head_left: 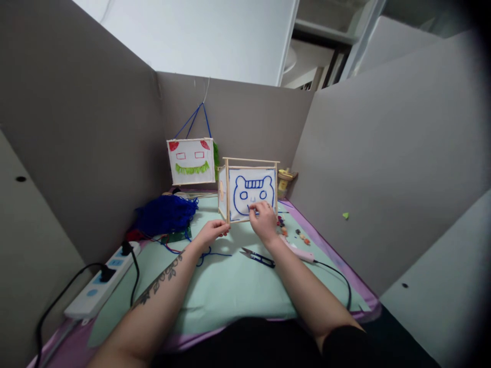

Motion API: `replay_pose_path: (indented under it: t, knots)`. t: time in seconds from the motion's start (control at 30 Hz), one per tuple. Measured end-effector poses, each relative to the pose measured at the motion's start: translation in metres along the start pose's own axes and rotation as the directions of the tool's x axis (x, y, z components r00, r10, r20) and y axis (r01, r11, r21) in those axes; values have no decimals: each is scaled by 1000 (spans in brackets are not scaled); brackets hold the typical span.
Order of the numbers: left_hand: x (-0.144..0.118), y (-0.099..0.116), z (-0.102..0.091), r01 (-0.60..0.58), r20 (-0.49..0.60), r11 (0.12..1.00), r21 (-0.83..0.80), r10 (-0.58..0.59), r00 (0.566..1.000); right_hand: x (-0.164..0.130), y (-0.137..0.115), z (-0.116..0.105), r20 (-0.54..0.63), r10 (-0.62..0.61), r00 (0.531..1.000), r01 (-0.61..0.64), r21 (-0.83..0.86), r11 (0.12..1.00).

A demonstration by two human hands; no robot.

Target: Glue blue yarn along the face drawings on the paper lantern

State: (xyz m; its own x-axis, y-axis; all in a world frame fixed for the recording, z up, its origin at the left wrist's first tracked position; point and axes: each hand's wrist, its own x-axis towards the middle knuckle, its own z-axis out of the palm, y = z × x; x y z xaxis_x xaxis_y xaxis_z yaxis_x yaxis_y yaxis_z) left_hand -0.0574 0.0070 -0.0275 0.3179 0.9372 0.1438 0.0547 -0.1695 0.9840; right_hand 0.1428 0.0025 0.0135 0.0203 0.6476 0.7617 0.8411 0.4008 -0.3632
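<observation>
A box-shaped paper lantern (251,176) with a thin wooden stick frame is held up over the table. Its front panel carries a bear-like face outlined in blue. My left hand (213,232) is closed on the lantern's lower left corner. My right hand (264,221) is in front of the panel, fingers pinched at the mouth of the face. Whatever is in that pinch, if anything, is too small to make out. Below the lantern, thread snips (258,257) lie on the table, and a length of blue yarn (217,254) runs near my left wrist.
A finished-looking lantern (192,171) with a red and green face hangs at the back. Blue yarn (166,212) is heaped at left, beside a power strip (102,281). A pink corded tool (303,253) lies right. Grey partitions (383,153) surround the green-covered table (238,296).
</observation>
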Motion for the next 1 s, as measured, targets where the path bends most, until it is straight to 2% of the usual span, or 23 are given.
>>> replay_pose_path:
  t: [0.3, 0.63, 0.83, 0.93, 1.0]
  knots:
    - [1, -5, -2, -20, 16, 1000, -4, 20, 1000, 3, 1, 2, 18, -14, 1000, 14, 9, 1000]
    - [2, -5, -1, 1, 11, 1000, 4, -1, 1000, 2, 7, 1, -74, -16, 997, 26, 140, 990]
    - [1, -4, -1, -6, 14, 1000, 13, 6, 1000, 5, 7, 2, -56, -29, 998, 36, 144, 989]
    - [1, -4, -1, -4, 18, 1000, -5, 4, 1000, 5, 0, -12, -106, 25, 994, -1, 222, 975]
    - [1, -4, -2, -4, 20, 1000, -6, 4, 1000, 5, -16, -35, -135, 49, 990, -12, 262, 965]
